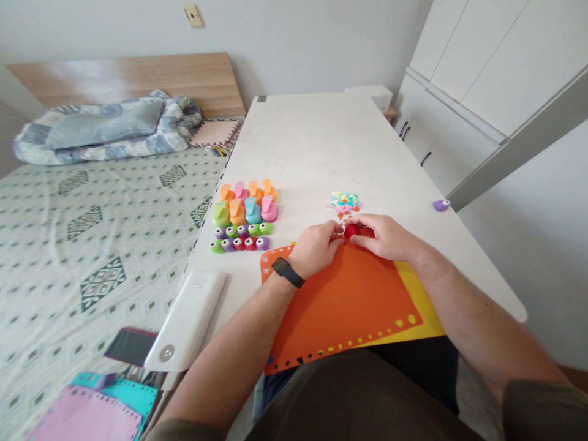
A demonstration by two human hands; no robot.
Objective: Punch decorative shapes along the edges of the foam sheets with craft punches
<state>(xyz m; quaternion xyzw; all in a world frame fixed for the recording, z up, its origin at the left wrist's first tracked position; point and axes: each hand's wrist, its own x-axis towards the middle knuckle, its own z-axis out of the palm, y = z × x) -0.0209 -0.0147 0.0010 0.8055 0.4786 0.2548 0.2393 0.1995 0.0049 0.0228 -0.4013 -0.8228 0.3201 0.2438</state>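
Observation:
My left hand (pixel 316 246) and my right hand (pixel 384 236) meet at the far edge of an orange foam sheet (pixel 344 300) on the white table (pixel 316 141). Both hands pinch a small red craft punch (pixel 351 231) between their fingertips. The orange sheet has small shapes punched along its edges and lies on a yellow sheet (pixel 420 300). Just beyond the punch is a little heap of coloured cut-out shapes (pixel 344 202). A black watch (pixel 287 271) sits on my left wrist.
Rows of coloured punches (pixel 243 215) stand left of my hands. A lilac punch (pixel 441 205) lies at the table's right edge. A white box (pixel 186 321) overhangs the near left corner. A bed (pixel 92 226) with pink and teal sheets (pixel 92 407) lies to the left, and white cupboards (pixel 459 79) stand at the right.

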